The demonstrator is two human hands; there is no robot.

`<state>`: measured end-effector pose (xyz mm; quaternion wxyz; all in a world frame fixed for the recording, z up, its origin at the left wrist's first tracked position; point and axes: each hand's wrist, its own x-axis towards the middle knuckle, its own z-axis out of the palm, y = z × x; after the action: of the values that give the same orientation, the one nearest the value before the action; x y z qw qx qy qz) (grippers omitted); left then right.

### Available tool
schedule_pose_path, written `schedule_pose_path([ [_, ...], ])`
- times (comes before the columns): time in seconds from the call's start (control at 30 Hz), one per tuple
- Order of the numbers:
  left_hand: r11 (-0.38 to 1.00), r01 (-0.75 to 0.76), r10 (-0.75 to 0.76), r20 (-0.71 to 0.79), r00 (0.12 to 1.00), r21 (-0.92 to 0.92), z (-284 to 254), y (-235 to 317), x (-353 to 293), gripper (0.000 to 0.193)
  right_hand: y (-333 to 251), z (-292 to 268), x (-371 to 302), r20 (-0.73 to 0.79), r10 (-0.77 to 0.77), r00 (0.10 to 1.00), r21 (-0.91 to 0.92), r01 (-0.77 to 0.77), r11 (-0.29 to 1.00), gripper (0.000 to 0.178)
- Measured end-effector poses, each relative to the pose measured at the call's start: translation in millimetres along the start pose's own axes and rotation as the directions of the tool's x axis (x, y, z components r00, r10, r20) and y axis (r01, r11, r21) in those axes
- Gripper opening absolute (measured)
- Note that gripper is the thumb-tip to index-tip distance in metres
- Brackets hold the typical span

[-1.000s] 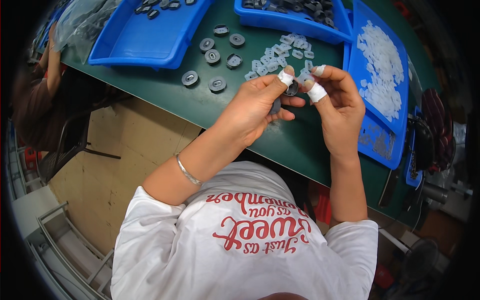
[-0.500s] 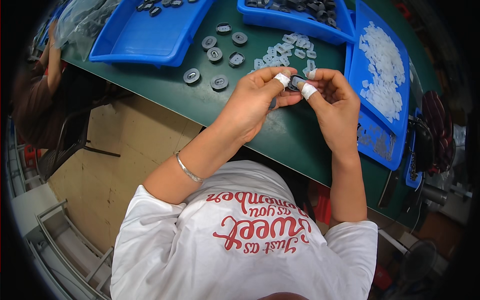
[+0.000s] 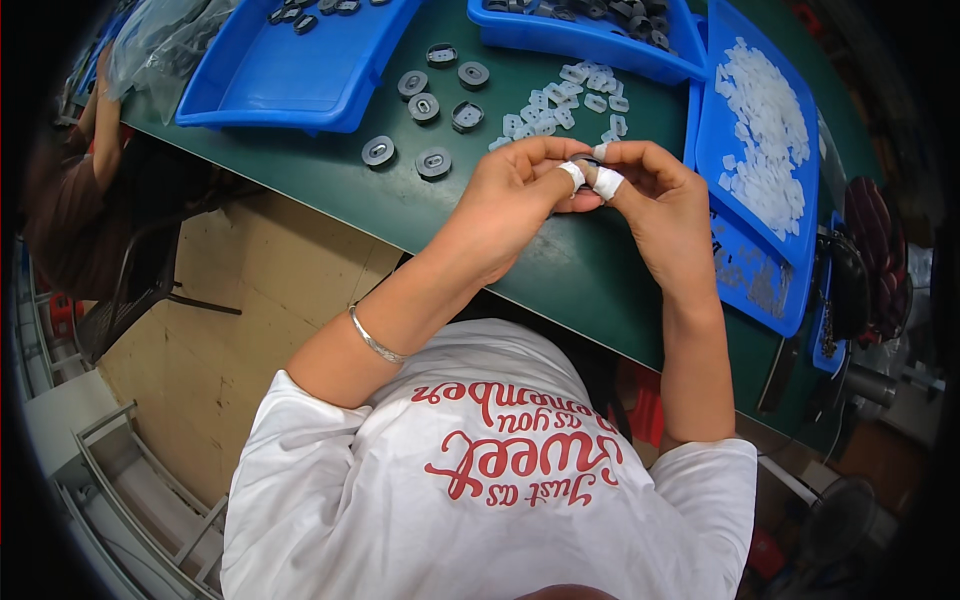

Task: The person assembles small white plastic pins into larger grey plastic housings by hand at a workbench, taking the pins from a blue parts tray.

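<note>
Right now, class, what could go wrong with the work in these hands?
White tape on both thumbs may dull feel, so the dark part could slip between the left hand and right hand. White pieces lie loose on the table just beyond, so a knock could scatter them.

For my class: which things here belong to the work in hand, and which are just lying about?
Seem to belong:
small dark part, pinched by left hand and right hand
grey round pieces on the table
white pieces, loose and in a blue tray

Seem just lying about:
clear plastic bag, upper left
maroon striped item, far right
</note>
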<state>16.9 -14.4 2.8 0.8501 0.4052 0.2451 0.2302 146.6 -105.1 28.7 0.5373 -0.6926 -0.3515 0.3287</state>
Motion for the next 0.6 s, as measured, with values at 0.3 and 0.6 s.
schedule_pose_path([
  [0.3,0.999,0.035,-0.035,-0.014,0.999,0.017,1.1,2.8,0.7,0.026,-1.1,0.8,-2.0,0.039,-0.006,0.999,0.002,0.006,1.000,0.017],
  [0.6,1.000,0.002,-0.002,-0.028,1.000,0.021,1.6,1.7,0.0,0.023,-1.6,-2.6,-1.3,0.099,-0.021,0.995,0.046,0.017,0.999,0.014],
])
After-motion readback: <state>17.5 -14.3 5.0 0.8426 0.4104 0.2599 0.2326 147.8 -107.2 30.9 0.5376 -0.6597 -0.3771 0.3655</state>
